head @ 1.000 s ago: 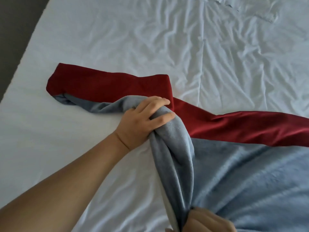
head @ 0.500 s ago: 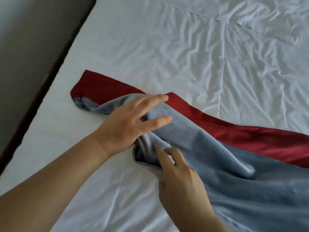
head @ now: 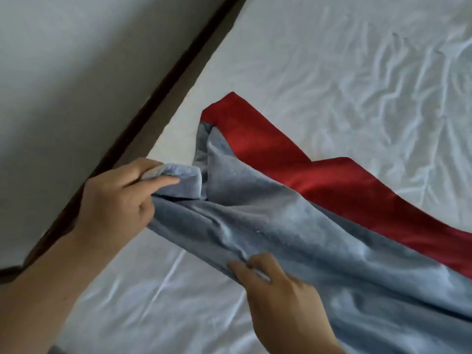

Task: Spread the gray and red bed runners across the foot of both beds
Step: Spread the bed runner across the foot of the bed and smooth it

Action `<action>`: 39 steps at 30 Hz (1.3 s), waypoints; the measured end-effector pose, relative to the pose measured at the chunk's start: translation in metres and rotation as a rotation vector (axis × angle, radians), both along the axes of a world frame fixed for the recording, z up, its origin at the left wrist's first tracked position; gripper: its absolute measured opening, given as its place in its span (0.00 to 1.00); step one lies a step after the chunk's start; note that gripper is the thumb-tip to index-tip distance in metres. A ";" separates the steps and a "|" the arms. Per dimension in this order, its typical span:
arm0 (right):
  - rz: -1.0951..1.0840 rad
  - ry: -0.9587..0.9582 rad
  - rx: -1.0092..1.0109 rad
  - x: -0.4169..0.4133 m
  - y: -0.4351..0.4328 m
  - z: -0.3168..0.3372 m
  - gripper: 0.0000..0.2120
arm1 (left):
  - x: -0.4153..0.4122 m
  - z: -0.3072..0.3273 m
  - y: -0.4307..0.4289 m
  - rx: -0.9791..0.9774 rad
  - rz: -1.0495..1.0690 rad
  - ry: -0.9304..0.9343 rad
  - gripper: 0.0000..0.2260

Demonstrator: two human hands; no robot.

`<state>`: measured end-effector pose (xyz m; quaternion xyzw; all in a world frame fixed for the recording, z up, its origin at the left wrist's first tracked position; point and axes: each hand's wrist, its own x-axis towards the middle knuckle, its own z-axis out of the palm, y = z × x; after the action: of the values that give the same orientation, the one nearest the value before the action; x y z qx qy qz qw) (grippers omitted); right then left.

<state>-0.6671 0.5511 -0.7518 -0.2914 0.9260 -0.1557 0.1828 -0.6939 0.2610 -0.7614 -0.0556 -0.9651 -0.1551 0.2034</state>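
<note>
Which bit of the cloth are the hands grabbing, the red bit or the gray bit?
The gray bit: the left hand and right hand both pinch its bunched edge. The red bit lies on the white sheet, untouched.

Looks like soft, matt, napped gray cloth over most of the bed runner [head: 293,226], edged by a smoother red band [head: 319,185] with faint sheen; under it, thin, creased, matt white sheet [head: 332,72].

Rumpled gray-and-red bed runner [head: 293,213] on sheet
</note>
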 end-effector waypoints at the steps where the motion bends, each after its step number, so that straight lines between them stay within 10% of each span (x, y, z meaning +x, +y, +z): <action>1: 0.048 0.009 0.014 0.003 -0.007 -0.003 0.30 | 0.006 0.002 -0.006 0.030 0.116 0.004 0.24; 9: 0.317 -0.194 0.047 0.015 -0.072 -0.009 0.16 | 0.109 -0.020 -0.055 0.397 0.728 -0.229 0.30; 13: 0.426 -0.276 -0.015 0.007 -0.107 -0.008 0.17 | 0.141 -0.057 -0.042 0.264 0.799 -0.622 0.29; 17: 0.247 -0.110 -0.130 -0.022 -0.141 -0.019 0.13 | 0.124 -0.065 -0.048 0.073 0.781 -0.532 0.26; 24: -0.120 -0.130 0.113 -0.131 -0.211 -0.043 0.43 | 0.075 -0.089 -0.032 0.184 0.717 -0.669 0.33; 28: -0.019 -0.094 0.220 -0.169 -0.243 -0.051 0.51 | 0.074 -0.101 -0.027 0.281 0.727 -0.399 0.21; 34: -0.024 -0.080 0.280 -0.181 -0.269 -0.074 0.13 | 0.081 -0.108 -0.047 0.120 0.621 -0.254 0.37; 39: -0.074 0.116 0.051 -0.166 -0.299 -0.073 0.10 | 0.069 -0.106 -0.077 0.080 0.663 -0.234 0.39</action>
<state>-0.8332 0.2520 -0.8252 -0.2608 0.9488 -0.1215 0.1303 -0.6247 0.1840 -0.8673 0.2871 -0.9406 -0.1233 0.1330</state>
